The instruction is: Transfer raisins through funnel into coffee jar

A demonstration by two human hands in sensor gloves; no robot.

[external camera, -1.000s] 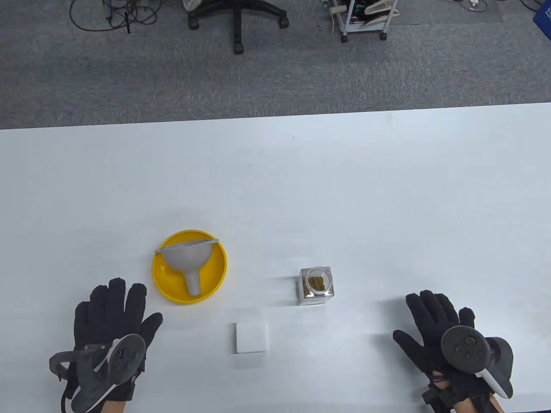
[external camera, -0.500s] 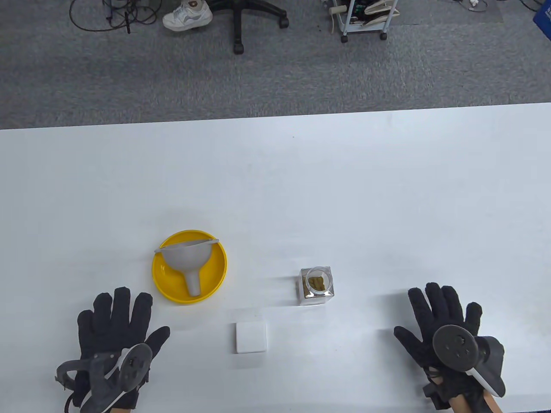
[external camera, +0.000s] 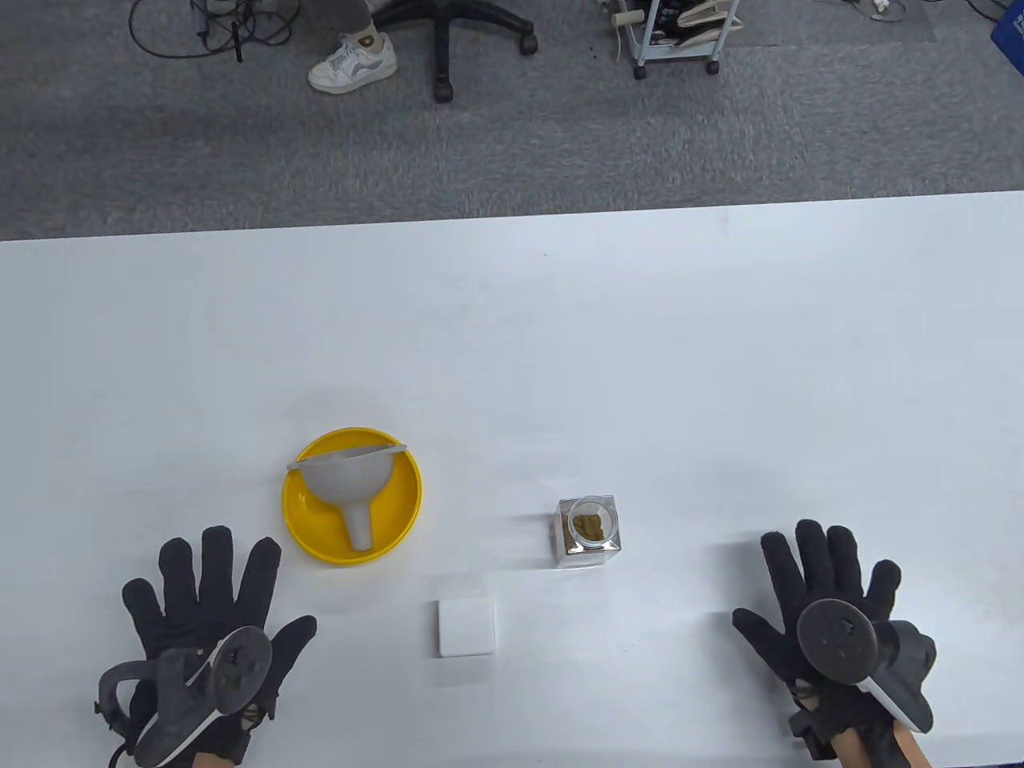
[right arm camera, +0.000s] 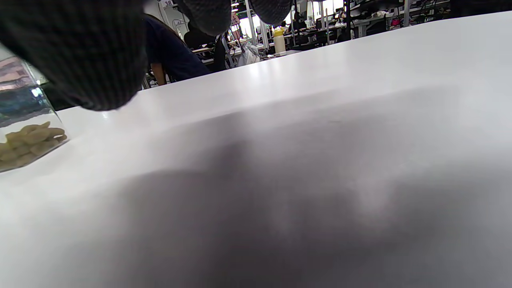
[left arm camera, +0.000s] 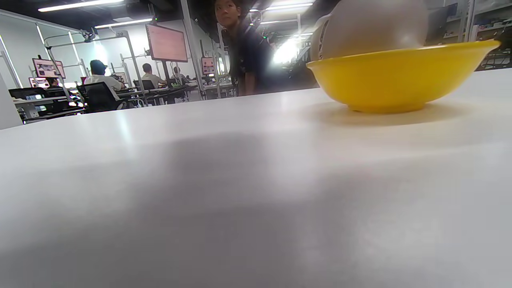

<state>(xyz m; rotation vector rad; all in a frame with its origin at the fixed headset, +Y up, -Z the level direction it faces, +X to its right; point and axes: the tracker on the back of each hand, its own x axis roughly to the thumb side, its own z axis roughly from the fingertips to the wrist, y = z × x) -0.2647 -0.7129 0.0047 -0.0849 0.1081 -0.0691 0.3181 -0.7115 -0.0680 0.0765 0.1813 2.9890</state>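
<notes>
The grey plastic funnel (external camera: 346,480) lies on its side in the shallow yellow plastic bowl (external camera: 400,512), spout toward the person; it looks light, stiff and smooth, best pinched at the rim or spout. The small square clear glass jar (external camera: 588,532), holding some pale raisins (external camera: 589,526), stands open mid-bench, probably heavier, slick and breakable, so grip its flat sides. Left hand (external camera: 204,616) and right hand (external camera: 824,608) lie flat on the white bench (external camera: 560,336), fingers (external camera: 216,552) spread, holding nothing.

jar (right arm camera: 24,136) cut off at right wrist view's left edge.
</notes>
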